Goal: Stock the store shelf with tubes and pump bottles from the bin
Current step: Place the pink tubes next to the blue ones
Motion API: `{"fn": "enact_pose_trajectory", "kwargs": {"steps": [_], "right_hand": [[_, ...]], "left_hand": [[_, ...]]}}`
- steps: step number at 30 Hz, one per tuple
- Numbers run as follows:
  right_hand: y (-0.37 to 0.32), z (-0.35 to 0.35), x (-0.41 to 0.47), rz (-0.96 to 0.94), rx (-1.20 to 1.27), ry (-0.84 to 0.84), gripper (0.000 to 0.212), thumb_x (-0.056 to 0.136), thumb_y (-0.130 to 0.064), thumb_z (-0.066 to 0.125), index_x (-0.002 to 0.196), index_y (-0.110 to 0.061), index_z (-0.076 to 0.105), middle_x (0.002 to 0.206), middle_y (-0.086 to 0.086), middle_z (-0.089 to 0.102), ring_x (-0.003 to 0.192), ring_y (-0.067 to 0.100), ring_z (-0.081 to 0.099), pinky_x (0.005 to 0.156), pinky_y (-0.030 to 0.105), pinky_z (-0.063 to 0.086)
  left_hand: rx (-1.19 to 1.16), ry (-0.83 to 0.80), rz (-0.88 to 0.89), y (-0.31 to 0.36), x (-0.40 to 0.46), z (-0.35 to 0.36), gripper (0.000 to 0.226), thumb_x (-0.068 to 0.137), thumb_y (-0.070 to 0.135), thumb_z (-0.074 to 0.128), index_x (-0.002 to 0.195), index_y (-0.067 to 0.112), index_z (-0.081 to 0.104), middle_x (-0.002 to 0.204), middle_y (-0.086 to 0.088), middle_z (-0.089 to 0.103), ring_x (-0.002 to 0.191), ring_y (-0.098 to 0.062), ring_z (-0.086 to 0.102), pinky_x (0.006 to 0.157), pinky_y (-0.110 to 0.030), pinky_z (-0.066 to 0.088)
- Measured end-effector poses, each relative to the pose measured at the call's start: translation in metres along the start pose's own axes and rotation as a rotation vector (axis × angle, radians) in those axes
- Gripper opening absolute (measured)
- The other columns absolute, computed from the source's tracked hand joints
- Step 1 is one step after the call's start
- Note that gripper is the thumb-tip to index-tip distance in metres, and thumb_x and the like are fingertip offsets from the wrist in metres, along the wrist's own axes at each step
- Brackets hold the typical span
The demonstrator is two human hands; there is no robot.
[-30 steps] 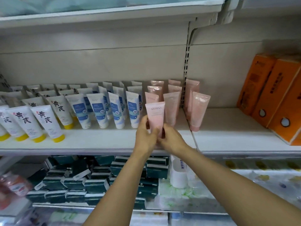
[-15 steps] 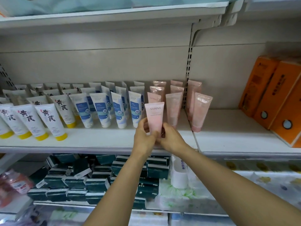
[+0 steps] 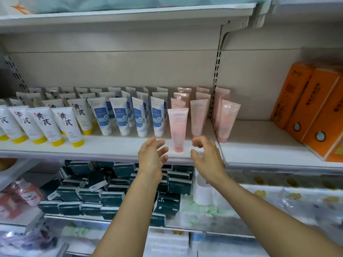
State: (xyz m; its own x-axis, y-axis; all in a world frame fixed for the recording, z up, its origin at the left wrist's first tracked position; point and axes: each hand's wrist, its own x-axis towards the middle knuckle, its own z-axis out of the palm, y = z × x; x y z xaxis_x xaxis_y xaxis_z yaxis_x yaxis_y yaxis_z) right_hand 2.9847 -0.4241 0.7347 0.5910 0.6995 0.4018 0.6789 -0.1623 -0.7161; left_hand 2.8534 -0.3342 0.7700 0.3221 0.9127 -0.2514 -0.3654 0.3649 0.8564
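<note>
A pink tube (image 3: 177,129) marked SYRINX stands upright on its cap near the front edge of the white shelf (image 3: 115,147). It stands alone in front of the other pink tubes (image 3: 199,115), and just to the right of the blue-and-white tubes (image 3: 157,118).

The left hand (image 3: 151,157) is just to the left of the cap of this tube, and the right hand (image 3: 207,157) is just to the right of it. The tube stands between both hands, a little behind them, and neither hand touches it. The grip of each hand is loose: the fingers are apart and lightly bent, and they hold nothing. The palms face toward each other, with the tube's lower part in the gap.

Further left on the same shelf are rows of white tubes with yellow caps (image 3: 67,125). On the right part of the shelf stand orange boxes (image 3: 313,110), tilted to the left. On the shelf below lie many dark green boxes (image 3: 92,193) in a loose pile, and a white bottle (image 3: 202,191) stands beside them, under the right forearm.
</note>
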Motion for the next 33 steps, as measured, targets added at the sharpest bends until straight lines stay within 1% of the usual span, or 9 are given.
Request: {"fn": "enact_pose_trajectory", "kwargs": {"steps": [2,6,10,16,18,22,25,30,33], "right_hand": [[-0.003,0.001,-0.01,-0.011,-0.016,0.055,0.024,0.088,-0.015,0.055,0.102,-0.034,0.054,0.103,-0.016,0.055,0.102,0.013,0.051,0.081,0.031,0.04],[-0.012,0.012,-0.029,-0.08,0.112,0.07,0.022,0.089,-0.009,0.054,0.098,-0.028,0.058,0.095,-0.013,0.06,0.093,0.01,0.055,0.083,0.036,0.047],[-0.023,0.034,-0.047,-0.101,0.228,-0.044,0.017,0.09,-0.007,0.056,0.098,-0.021,0.06,0.09,-0.01,0.064,0.082,0.005,0.058,0.077,0.031,0.051],[-0.046,0.078,-0.064,-0.093,0.294,-0.212,0.02,0.09,-0.005,0.057,0.097,-0.023,0.062,0.085,-0.007,0.065,0.076,0.009,0.059,0.072,0.031,0.052],[-0.056,0.096,-0.071,-0.084,0.331,-0.265,0.023,0.089,-0.004,0.057,0.093,-0.026,0.062,0.085,-0.007,0.065,0.074,0.01,0.059,0.072,0.031,0.052],[-0.076,0.137,-0.084,-0.079,0.351,-0.377,0.031,0.088,-0.005,0.056,0.085,-0.036,0.059,0.079,-0.005,0.065,0.069,0.019,0.061,0.067,0.042,0.054],[-0.102,0.175,-0.098,-0.057,0.376,-0.463,0.028,0.088,-0.006,0.055,0.086,-0.033,0.061,0.076,-0.002,0.065,0.068,0.021,0.061,0.067,0.047,0.054],[-0.165,0.241,-0.132,-0.064,0.435,-0.573,0.032,0.088,-0.001,0.053,0.083,-0.033,0.06,0.078,-0.003,0.064,0.069,0.016,0.06,0.068,0.042,0.054],[-0.202,0.281,-0.15,-0.069,0.467,-0.651,0.029,0.088,0.001,0.052,0.084,-0.026,0.061,0.076,0.002,0.064,0.068,0.019,0.06,0.068,0.041,0.055]], "left_hand": [[-0.03,-0.001,-0.016,-0.002,-0.01,-0.008,0.026,0.092,0.005,0.056,0.115,0.016,0.057,0.093,-0.004,0.067,0.071,-0.016,0.059,0.06,-0.026,0.044],[-0.033,-0.02,-0.06,-0.009,-0.025,-0.028,0.021,0.093,0.008,0.057,0.111,0.018,0.059,0.086,-0.003,0.068,0.066,-0.013,0.057,0.058,-0.025,0.044],[-0.034,-0.016,-0.123,-0.014,-0.033,-0.052,0.026,0.094,0.015,0.058,0.119,0.011,0.061,0.076,0.0,0.067,0.057,-0.01,0.057,0.055,-0.024,0.044],[-0.056,0.117,-0.16,-0.008,-0.038,-0.11,0.023,0.094,0.019,0.059,0.116,0.011,0.062,0.078,0.0,0.067,0.057,-0.01,0.057,0.051,-0.023,0.045],[-0.052,0.164,-0.154,-0.003,-0.04,-0.132,0.016,0.094,0.019,0.059,0.107,0.012,0.064,0.079,0.0,0.068,0.059,-0.011,0.057,0.052,-0.023,0.045],[0.003,0.244,-0.092,0.012,-0.045,-0.179,0.011,0.096,0.02,0.056,0.099,0.014,0.064,0.078,0.0,0.065,0.058,-0.011,0.055,0.05,-0.023,0.043],[0.013,0.294,-0.064,0.028,-0.049,-0.223,0.01,0.096,0.02,0.055,0.097,0.016,0.064,0.075,0.002,0.065,0.057,-0.012,0.054,0.052,-0.024,0.043],[-0.022,0.402,-0.062,0.062,-0.057,-0.311,0.009,0.096,0.019,0.055,0.091,0.016,0.062,0.073,0.002,0.065,0.056,-0.011,0.055,0.048,-0.022,0.043],[-0.042,0.452,-0.08,0.081,-0.059,-0.363,0.009,0.095,0.02,0.056,0.096,0.014,0.062,0.071,0.003,0.065,0.05,-0.008,0.056,0.046,-0.021,0.043]]}}
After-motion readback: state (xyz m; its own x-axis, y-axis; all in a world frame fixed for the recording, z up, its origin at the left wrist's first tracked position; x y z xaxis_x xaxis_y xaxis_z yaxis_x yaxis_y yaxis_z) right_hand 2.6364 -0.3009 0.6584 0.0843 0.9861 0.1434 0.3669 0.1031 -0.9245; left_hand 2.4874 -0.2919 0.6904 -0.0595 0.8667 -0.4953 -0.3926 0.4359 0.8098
